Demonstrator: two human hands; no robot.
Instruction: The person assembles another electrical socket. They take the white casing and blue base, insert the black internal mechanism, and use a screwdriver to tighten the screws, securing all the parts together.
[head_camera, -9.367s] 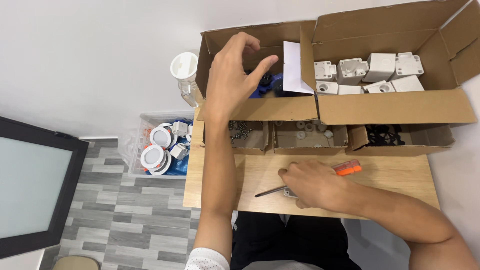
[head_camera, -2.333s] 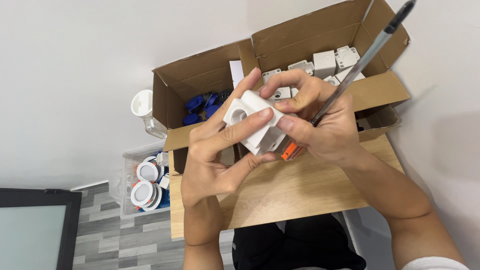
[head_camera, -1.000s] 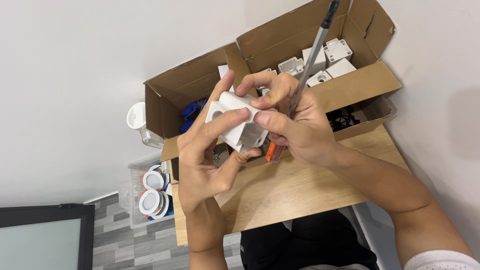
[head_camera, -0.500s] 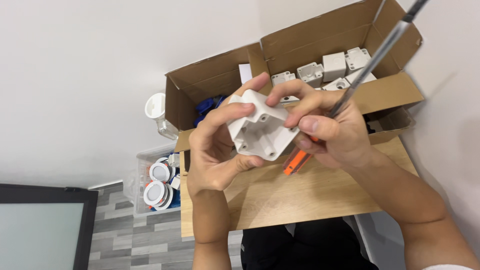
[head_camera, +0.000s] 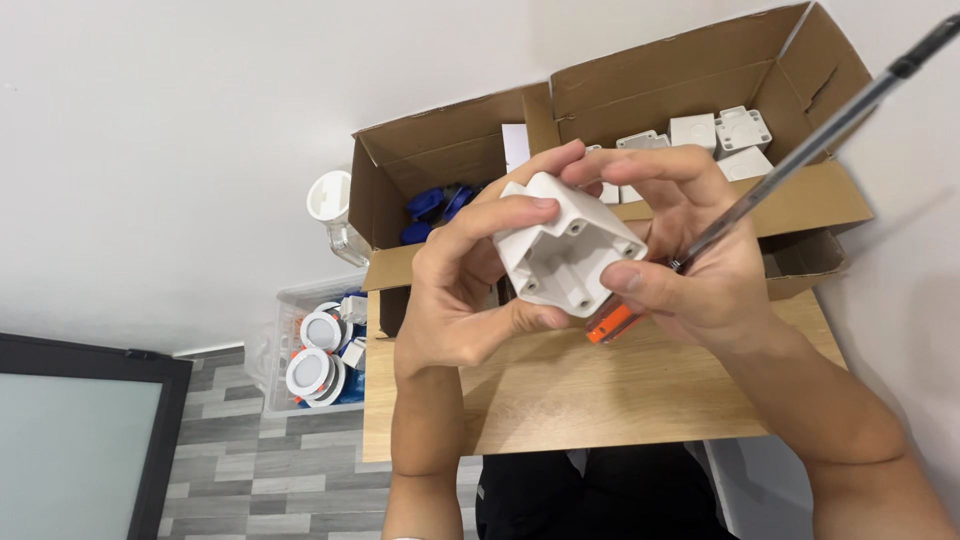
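Both my hands hold a white square plastic box (head_camera: 565, 248) up above the wooden table (head_camera: 560, 400), its hollow side with screw posts turned toward me. My left hand (head_camera: 465, 285) grips its left side, thumb on top. My right hand (head_camera: 690, 260) grips its right side and also holds a screwdriver (head_camera: 770, 190), whose orange handle shows under the box and whose long shaft points up to the right.
Two open cardboard boxes stand at the table's far edge: the left one (head_camera: 430, 160) holds blue parts, the right one (head_camera: 700, 80) holds white boxes. A clear bin (head_camera: 290, 310) of round white fittings sits on the floor to the left, and a clear jar (head_camera: 335, 215) stands behind it.
Earlier my left hand reached into the left carton while my right held the screwdriver on the table. Since then both hands lifted a white box, then turned its hollow side toward me.
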